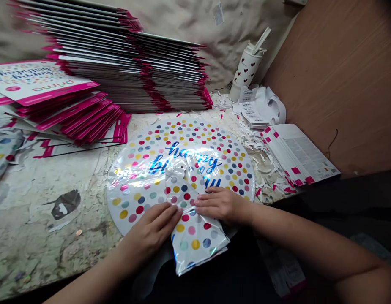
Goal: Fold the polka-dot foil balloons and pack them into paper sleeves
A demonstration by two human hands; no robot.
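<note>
A flat round foil balloon (pixel 182 147), white with coloured dots and blue "happy birthday" lettering, lies on the worn table (pixel 33 219). Its near part is folded into a strip (pixel 195 236) that hangs over the table's front edge. My left hand (pixel 152 232) lies flat on the left side of the fold, fingers stretched out and pressing the foil. My right hand (pixel 220 204) rests on the right side of the fold, fingers together and flat, its tips nearly touching those of my left hand.
A tall stack of pink-edged cards (pixel 128 63) stands at the back, with a lower fanned pile (pixel 56 105) on the left. At the right lie printed cards (pixel 296 156), paper scraps (pixel 255 143), label strips (pixel 252 109), a heart-patterned tumbler (pixel 246 69) and a brown board (pixel 337 80).
</note>
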